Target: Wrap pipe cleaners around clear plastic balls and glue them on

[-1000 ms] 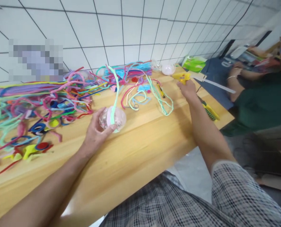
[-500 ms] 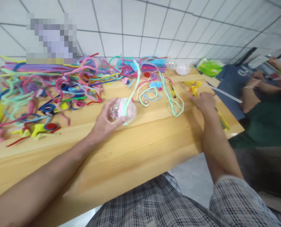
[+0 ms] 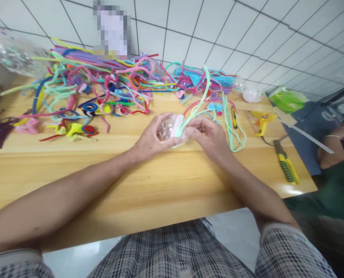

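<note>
My left hand [image 3: 150, 141] is wrapped round a clear plastic ball [image 3: 165, 129] from its left side, thumb in front. Around the ball runs a band of pink and light green pipe cleaners [image 3: 177, 124]. A long light green pipe cleaner [image 3: 202, 99] rises from the band toward the back. At the ball's right side, my right hand [image 3: 214, 141] has thumb and fingers pinched on the light green pipe cleaner. Its fingertips partly hide that spot. Just beyond the right hand lies a loop of green pipe cleaner [image 3: 231, 135] on the table.
Heaped pipe cleaners [image 3: 102, 88] cover the back left of the table [image 3: 149, 185]. At right lie a yellow glue gun [image 3: 263, 120], yellow-and-black pliers [image 3: 286, 164] and a small yellow cutter [image 3: 234, 117]. A whitish ball [image 3: 251, 94] stands behind. Another person's arm [image 3: 334, 148] shows at far right.
My right hand has left the glue gun and come left to the ball, closing on the green pipe cleaner. My left hand still holds the ball. The view has swung left.
</note>
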`<state>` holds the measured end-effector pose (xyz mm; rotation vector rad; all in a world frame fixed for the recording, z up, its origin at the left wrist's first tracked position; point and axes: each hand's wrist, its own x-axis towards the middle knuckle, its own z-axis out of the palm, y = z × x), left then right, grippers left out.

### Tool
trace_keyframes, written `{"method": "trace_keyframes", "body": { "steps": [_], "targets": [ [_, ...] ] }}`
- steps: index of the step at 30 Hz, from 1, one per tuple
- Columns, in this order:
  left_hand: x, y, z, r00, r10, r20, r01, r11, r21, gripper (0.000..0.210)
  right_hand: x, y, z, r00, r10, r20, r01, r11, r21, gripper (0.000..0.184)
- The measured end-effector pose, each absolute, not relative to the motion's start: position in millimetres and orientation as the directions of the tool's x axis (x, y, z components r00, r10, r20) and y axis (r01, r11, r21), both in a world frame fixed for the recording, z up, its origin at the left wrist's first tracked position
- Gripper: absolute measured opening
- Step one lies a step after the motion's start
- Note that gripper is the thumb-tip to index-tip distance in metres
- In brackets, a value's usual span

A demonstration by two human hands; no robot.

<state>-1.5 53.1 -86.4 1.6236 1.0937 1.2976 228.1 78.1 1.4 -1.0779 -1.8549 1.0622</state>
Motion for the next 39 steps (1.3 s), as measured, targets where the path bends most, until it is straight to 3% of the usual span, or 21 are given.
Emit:
{"method": "trace_keyframes", "body": {
  "steps": [6, 22, 39],
  "targets": [
    [-0.4, 52.4, -81.9, 0.121, 0.931, 0.345, 0.155, -0.361, 0.920, 0.097, 213.6, 84.6, 5.5, -0.328, 0.924, 0.196, 0.214, 0.275, -0.937, 0.059],
    [-1.6, 52.1, -81.9, 0.149, 0.911, 0.384, 0.180, -0.406, 0.896, 0.092, 213.1, 90.3, -3.3, -0.339, 0.921, 0.192, 0.236, 0.281, -0.930, 0.063],
    [-6.5, 49.5, -82.3, 0.258, 0.883, 0.391, 0.251, -0.452, 0.856, 0.088, 211.4, 87.1, -8.3, -0.313, 0.929, 0.199, 0.242, 0.280, -0.929, 0.047]
  ]
}}
